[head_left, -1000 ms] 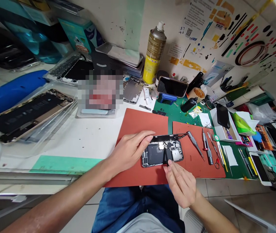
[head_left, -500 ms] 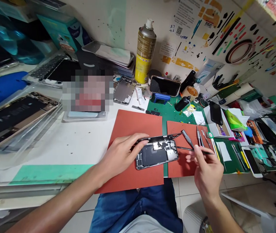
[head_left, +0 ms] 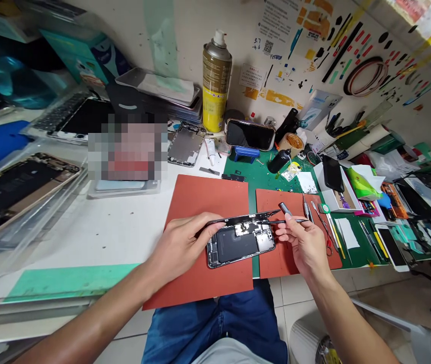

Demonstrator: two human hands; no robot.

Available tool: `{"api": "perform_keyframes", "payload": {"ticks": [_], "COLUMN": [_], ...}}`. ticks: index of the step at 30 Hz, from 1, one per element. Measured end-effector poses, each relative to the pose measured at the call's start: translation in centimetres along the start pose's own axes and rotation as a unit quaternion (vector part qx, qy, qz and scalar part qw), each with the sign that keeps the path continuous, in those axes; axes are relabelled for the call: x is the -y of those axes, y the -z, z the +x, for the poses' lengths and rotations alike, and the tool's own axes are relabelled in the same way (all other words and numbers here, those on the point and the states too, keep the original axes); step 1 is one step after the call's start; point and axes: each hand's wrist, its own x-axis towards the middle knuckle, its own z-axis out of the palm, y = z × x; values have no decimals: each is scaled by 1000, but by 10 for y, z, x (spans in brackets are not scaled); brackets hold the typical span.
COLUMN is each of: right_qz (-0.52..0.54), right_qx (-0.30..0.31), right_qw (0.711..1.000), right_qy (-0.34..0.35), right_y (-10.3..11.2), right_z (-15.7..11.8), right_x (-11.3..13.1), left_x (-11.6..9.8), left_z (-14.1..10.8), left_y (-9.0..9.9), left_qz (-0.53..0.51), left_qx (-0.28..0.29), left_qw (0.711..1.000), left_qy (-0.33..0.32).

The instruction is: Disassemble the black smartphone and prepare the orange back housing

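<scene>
The right hand [head_left: 304,245], fingers closed on a thin dark tool [head_left: 278,222], had shifted from the battery [head_left: 237,245] to the edge of the open phone [head_left: 265,242] across the red mats [head_left: 215,197], while the left hand [head_left: 175,247] pinched its raised panel [head_left: 244,220].

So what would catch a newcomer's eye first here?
First, the opened phone, lying across two red mats, with the left hand at its raised panel and the right hand holding a thin dark tool opposite. Then the tall spray can behind, and the dark-screened phone on a blue stand beside it.
</scene>
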Motion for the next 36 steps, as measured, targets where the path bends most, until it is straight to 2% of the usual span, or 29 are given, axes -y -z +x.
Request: {"api": "perform_keyframes", "payload": {"ticks": [10, 17, 29, 32, 36], "right_qz": [11, 19, 24, 13, -2], "right_qx": [6, 8, -26, -30, -43], "right_qw": [997, 997, 997, 998, 998], "right_qy": [-70, -69, -73, -54, 37], "right_y": [1, -1, -2, 4, 14], "right_z": [6, 4, 2, -5, -17], "right_x": [2, 2, 4, 8, 11], "left_x": [3, 4, 3, 1, 2], "left_z": [-2, -1, -2, 0, 1], "left_y": [-1, -1, -1, -1, -1], "left_qz": [-13, -7, -23, -37, -52], "left_qx": [-5, -6, -11, -12, -10], "left_qw": [1000, 1000, 1000, 999, 998], "left_qy": [-17, -22, -9, 5, 34]}}
